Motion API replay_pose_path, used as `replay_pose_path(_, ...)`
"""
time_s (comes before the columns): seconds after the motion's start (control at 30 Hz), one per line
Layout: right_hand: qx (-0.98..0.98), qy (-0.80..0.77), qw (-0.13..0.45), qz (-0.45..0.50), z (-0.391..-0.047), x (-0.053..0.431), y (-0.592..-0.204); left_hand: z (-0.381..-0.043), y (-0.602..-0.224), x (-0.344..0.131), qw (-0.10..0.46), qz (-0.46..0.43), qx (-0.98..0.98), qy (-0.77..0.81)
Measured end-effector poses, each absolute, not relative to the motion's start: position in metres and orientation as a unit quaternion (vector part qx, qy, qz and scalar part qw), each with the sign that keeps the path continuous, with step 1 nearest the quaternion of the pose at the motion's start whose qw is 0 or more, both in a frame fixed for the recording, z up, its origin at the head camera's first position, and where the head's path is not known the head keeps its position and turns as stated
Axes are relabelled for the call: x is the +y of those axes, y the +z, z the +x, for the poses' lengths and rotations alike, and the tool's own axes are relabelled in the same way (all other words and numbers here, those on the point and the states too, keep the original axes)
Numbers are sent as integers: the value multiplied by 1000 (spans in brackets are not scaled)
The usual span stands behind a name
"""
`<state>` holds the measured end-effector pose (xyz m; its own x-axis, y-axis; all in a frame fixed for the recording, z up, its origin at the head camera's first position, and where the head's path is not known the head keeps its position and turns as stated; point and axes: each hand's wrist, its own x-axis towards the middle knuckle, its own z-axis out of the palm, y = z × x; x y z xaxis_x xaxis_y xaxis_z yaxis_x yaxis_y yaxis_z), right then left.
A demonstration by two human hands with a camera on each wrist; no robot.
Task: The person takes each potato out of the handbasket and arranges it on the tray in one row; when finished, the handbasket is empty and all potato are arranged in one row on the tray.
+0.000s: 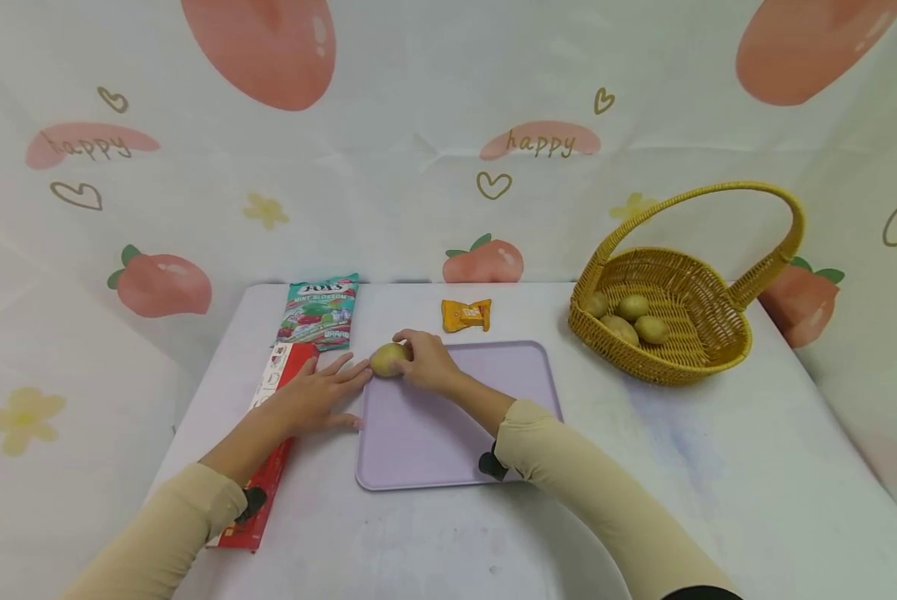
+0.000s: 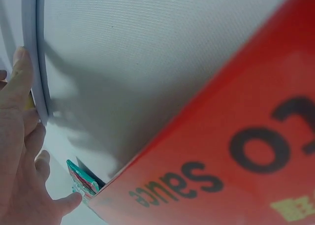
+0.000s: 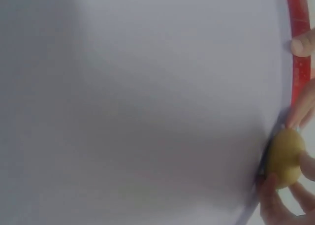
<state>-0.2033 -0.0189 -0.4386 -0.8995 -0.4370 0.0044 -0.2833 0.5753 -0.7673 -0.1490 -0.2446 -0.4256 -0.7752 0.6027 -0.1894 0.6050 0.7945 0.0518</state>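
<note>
A lilac rectangular tray lies flat on the white table. My right hand pinches a yellowish potato between thumb and fingers at the tray's far left corner. In the right wrist view, the potato sits right at the tray's edge. My left hand is flat with its fingers spread, their tips close to the potato and the thumb at the tray's left edge. Under the left wrist lies a long red box; its printed side fills much of the left wrist view.
A teal candy bag lies at the back left, beyond the red box. Behind the tray is a small orange packet. At the back right stands a yellow wicker basket with a tall handle, several potatoes inside it.
</note>
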Motion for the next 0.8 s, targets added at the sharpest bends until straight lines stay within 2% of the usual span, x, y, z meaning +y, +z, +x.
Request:
replay_pose_path(0.23, 883, -394, 102, -236, -203, -3, -435, -151, -428, -243, 97, 326, 941, 0)
replay_pose_path(0.4, 871, -386, 124, -278, -195, 25, -416, -151, -428, -245, 100, 321, 942, -2)
replay_pose_path(0.6, 863, -357, 137, -329, -186, 84, -386, -150, -427, -246, 105, 319, 942, -1)
replay_pose_path(0.8, 868, -330, 137, -345, -186, 166, -360, -149, -427, -247, 107, 320, 941, 4)
